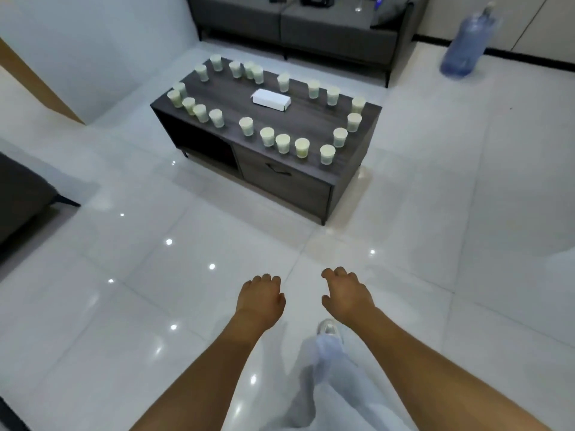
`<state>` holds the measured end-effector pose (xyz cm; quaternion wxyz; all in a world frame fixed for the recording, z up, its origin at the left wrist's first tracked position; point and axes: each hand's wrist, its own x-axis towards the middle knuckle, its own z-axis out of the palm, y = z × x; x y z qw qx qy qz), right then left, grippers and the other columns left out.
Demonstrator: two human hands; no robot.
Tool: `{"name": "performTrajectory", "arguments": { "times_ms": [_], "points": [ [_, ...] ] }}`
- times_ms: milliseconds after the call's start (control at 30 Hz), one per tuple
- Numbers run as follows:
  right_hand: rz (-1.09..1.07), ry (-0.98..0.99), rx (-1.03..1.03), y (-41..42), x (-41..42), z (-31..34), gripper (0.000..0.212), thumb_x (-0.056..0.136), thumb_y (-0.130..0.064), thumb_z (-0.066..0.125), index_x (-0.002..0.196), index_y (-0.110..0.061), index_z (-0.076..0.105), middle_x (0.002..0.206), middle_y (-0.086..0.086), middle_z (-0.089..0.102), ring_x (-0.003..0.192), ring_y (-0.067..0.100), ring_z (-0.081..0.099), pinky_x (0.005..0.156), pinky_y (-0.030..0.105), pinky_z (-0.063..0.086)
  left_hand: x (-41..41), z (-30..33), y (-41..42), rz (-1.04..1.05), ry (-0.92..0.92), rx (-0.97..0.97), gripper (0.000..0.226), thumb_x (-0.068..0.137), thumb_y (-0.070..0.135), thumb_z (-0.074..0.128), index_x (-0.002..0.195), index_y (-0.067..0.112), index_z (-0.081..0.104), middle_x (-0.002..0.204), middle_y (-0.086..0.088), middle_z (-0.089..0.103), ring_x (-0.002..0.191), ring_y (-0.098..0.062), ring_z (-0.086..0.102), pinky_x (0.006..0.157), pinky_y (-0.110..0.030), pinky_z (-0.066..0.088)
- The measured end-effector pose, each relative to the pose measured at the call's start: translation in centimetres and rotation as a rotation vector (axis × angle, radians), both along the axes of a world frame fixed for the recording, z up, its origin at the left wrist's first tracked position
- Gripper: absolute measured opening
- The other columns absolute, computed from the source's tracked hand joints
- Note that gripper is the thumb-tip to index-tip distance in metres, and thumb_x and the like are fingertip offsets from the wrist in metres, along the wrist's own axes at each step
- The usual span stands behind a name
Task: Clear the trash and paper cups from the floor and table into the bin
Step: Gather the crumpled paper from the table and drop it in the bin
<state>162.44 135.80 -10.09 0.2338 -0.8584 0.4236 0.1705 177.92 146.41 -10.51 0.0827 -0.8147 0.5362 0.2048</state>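
Approach phase, nothing picked up yet. Both hands out in front of me over the floor [435, 228], well short of the counter [289, 178]. Left hand [259, 298] grip: fingers loosely curled, holding nothing. Right hand [347, 295] grip: same, relaxed and empty. Paper cups [283, 143] all sit upright on the counter top in a rough ring round the edges: a cluster at the far left, a row along the near edge, more up the right side and along the far edge. White box [271, 100] lies flat inside the ring, toward the far side, touching no cup. No trash that I can make out on the visible floor tiles. Bin not in view, so I can't place the drop-off. Beyond the counter: grey sofa [311, 29]; big blue water bottle [466, 45] on the floor far right, blurred. My shoe [328, 328] shows below the right hand, mid-step by the look of it. My read: task is at the start, counter fully loaded. Next move calls for closing in on the near edge, then taking the near-row cups first, probably nesting them into a stack so one hand carries several. Cups look light and easy to tip; a side grip near the rim should do. Need to find the bin before loading up.
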Motion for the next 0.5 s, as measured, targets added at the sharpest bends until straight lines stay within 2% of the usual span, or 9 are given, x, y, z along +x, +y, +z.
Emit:
{"name": "performTrajectory", "arguments": {
  "times_ms": [233,500],
  "points": [
    [0.017,-0.006,-0.023,-14.7,7.3,2.1,0.050,0.093,-0.018,0.048,0.141,-0.018,0.034,0.134,0.007,0.042,0.119,0.028,0.043,0.088,0.036,0.045,6.1,1.3,-12.1,0.142,0.049,-0.028,0.037,0.097,0.034,0.037,0.126,0.014,0.049,0.120,-0.003,0.055,0.111,-0.022,0.051,0.091,-0.031,0.040],
    [0.080,-0.021,-0.002,-25.1,20.9,1.8,0.048,0.092,-0.019,0.051,0.138,-0.018,0.037,0.133,0.008,0.043,0.120,0.030,0.043,0.093,0.039,0.045,18.7,1.4,-21.8,0.185,0.016,-0.051,0.039,0.097,0.035,0.039,0.129,0.015,0.048,0.119,-0.004,0.057,0.110,-0.023,0.054,0.088,-0.032,0.043]
  ]
}}
